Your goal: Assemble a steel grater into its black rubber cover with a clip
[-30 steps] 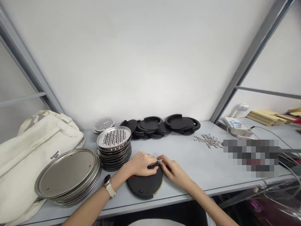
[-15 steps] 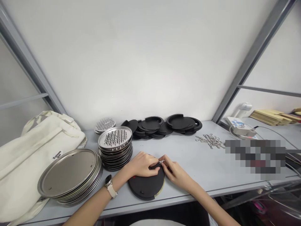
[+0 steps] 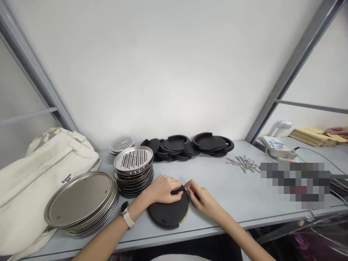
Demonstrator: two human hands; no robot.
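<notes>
Our left grip [image 3: 166, 190] is half-curled over the black disc [image 3: 169, 212] on the worktop [image 3: 231, 192], can't tell if it's clamped, right grip [image 3: 202, 200] pinching a tiny metal bit [image 3: 186, 189] at the rim; probably light, stiff, so we'd hold the edge.

Blk rnd disc [image 3: 169, 213] flat on tbl [image 3: 217, 185] nr front edge, w/ yellowish rt rim

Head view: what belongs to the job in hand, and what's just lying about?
Job, as it seems:
black disc, left hand on top, right hand at its edge
likely the black pieces behind, wire pieces, grater plates, round metal plates

Probably just lying about:
cream bag
white box
</notes>
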